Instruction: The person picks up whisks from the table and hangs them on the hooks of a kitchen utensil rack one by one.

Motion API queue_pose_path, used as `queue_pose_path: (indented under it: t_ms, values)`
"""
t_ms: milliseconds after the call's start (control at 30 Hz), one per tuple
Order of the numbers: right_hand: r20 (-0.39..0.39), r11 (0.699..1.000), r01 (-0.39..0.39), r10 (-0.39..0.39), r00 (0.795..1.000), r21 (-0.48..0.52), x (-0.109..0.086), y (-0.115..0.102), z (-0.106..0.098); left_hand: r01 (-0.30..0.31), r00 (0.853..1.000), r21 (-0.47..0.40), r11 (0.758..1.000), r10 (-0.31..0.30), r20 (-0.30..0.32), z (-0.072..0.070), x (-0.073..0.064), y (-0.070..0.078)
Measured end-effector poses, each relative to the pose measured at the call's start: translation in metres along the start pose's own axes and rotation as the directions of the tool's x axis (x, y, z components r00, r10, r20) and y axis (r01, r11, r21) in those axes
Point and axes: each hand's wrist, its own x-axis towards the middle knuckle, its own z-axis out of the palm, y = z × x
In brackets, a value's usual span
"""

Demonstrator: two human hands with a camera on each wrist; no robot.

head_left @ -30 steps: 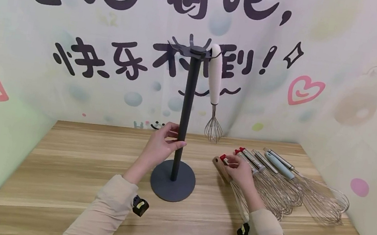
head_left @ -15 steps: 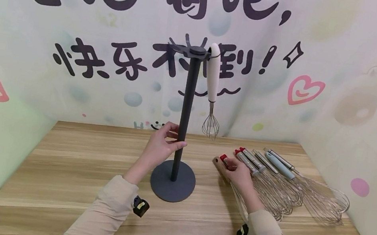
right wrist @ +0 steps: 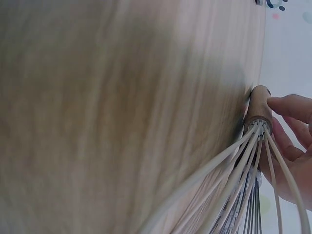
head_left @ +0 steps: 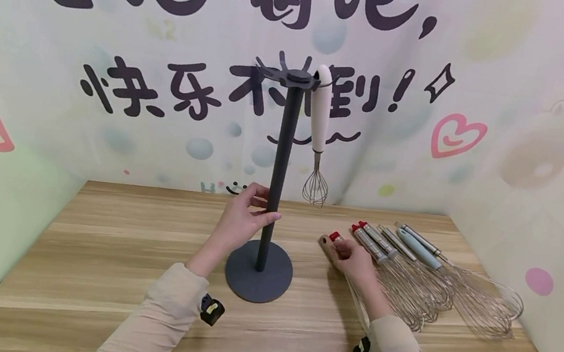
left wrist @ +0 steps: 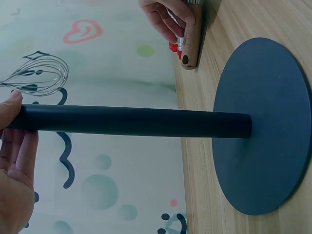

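On the wood-grained desk (head_left: 101,271) stands a dark rack (head_left: 285,140); to its right lies a row of whisks (head_left: 398,243), nearest it a wooden-handled whisk (head_left: 328,249). A smaller white-handled whisk (head_left: 320,115) hangs from the rack's top. The left hand (head_left: 240,218) grips the rack's pole (left wrist: 122,121); the right hand (head_left: 358,265) pinches the wooden handle (left wrist: 193,41).

Since one second ago, the white whisk (head_left: 321,115) has swung slightly left, while the top of the dark stand (head_left: 283,152) leans a little more to the right. The right hand (head_left: 358,265) now covers more of the wooden handle (head_left: 327,245).
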Motion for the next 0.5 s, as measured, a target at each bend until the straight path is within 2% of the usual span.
queue_pose_path:
  t_ms: [500]
  values:
    - [0.028, 1.0, -0.006, 0.007, 1.0, -0.027, -0.0005, -0.0025, 0.0023, -0.003, 1.0, -0.004, 1.0, 0.003, -0.007, 0.0003, 0.0012, -0.0021]
